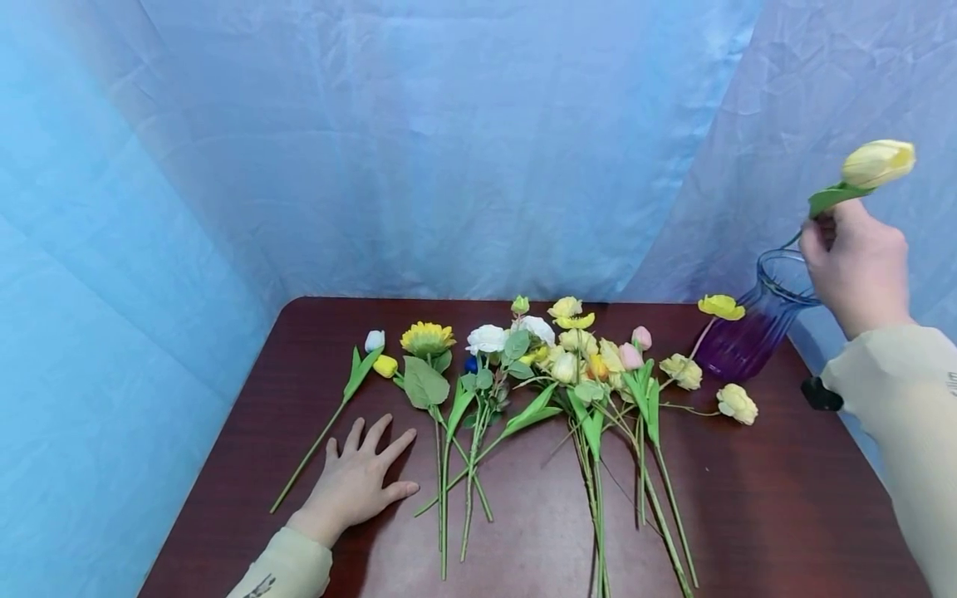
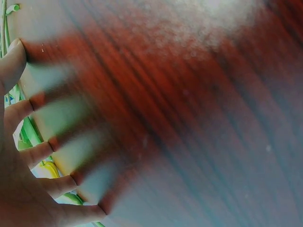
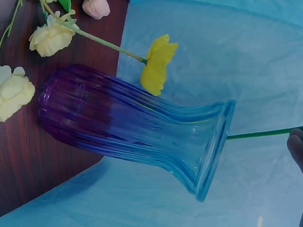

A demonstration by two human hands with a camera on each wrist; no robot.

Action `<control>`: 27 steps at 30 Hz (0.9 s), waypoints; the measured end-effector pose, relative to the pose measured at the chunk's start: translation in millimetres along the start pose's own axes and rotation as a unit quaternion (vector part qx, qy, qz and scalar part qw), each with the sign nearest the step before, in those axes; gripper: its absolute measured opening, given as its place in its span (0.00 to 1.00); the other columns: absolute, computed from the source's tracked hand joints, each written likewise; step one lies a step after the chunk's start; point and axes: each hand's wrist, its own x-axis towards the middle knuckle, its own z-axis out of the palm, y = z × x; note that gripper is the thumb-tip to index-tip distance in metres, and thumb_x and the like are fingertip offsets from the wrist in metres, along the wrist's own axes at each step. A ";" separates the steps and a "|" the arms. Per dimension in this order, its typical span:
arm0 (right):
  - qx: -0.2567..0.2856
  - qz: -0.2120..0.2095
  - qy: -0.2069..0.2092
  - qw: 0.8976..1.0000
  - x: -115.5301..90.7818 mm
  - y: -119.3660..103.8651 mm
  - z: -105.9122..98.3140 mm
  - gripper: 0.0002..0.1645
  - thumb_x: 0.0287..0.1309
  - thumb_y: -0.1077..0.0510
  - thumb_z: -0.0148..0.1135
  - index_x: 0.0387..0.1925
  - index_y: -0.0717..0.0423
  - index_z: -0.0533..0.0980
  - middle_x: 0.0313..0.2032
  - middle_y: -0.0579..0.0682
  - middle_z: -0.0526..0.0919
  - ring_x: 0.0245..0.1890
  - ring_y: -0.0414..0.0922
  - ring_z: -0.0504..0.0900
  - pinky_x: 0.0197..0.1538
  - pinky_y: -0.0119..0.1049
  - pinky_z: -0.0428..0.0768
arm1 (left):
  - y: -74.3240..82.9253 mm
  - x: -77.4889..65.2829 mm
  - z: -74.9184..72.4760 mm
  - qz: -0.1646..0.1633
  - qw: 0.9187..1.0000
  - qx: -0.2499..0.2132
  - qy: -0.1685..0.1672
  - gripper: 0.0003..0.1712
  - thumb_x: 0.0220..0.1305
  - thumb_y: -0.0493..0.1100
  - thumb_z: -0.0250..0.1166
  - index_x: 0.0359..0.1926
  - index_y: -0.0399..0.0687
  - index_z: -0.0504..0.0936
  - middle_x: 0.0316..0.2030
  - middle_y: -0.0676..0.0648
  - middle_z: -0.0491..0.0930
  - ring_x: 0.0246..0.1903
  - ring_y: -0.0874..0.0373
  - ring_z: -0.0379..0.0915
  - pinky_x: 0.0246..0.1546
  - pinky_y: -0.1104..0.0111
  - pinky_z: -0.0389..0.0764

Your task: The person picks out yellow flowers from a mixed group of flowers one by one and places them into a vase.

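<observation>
My right hand (image 1: 860,262) pinches a pale yellow tulip (image 1: 878,164) just under its green leaf, high at the far right. Below it stands a ribbed glass vase (image 1: 748,320), purple at the base and clear blue at the mouth. In the right wrist view the tulip's green stem (image 3: 260,134) reaches to the vase's rim (image 3: 215,151). My left hand (image 1: 359,477) rests on the table with its fingers spread, between a white tulip (image 1: 375,340) on its left and the sunflower's stem on its right. In the left wrist view its fingers (image 2: 35,155) are straight.
On the dark red table (image 1: 755,515) lie a sunflower (image 1: 428,339), a small yellow tulip (image 1: 385,366), white roses (image 1: 488,338), pink tulips (image 1: 630,356) and several cream flowers (image 1: 736,404). A yellow poppy-like flower (image 1: 721,307) leans close to the vase. Blue cloth (image 1: 449,149) hangs behind.
</observation>
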 end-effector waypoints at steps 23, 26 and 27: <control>-0.005 -0.014 -0.045 0.999 -13.1 -7.2 -0.2 0.13 0.64 0.64 0.49 0.42 0.72 0.73 0.33 0.70 0.78 0.24 0.63 0.75 0.28 0.59 0.72 | -1.4 -0.3 -0.4 -0.003 1.000 0.007 -0.006 0.45 0.56 0.75 0.58 0.72 0.71 0.58 0.72 0.42 0.52 0.68 0.31 0.44 0.53 0.26 0.55; 0.005 0.017 -0.086 0.996 -18.2 2.0 2.3 0.14 0.66 0.62 0.50 0.44 0.71 0.74 0.35 0.71 0.80 0.25 0.62 0.76 0.27 0.56 0.71 | -1.6 -0.2 -0.6 -0.001 1.000 0.009 -0.004 0.45 0.56 0.75 0.58 0.72 0.71 0.58 0.72 0.42 0.52 0.68 0.31 0.45 0.53 0.26 0.56; 0.005 0.031 -0.100 0.995 -19.7 5.0 3.1 0.15 0.66 0.61 0.49 0.45 0.71 0.74 0.35 0.70 0.80 0.25 0.62 0.76 0.27 0.55 0.71 | -1.7 -0.1 -0.5 -0.001 1.000 0.009 -0.004 0.45 0.56 0.75 0.58 0.72 0.71 0.58 0.72 0.42 0.52 0.68 0.31 0.45 0.53 0.26 0.56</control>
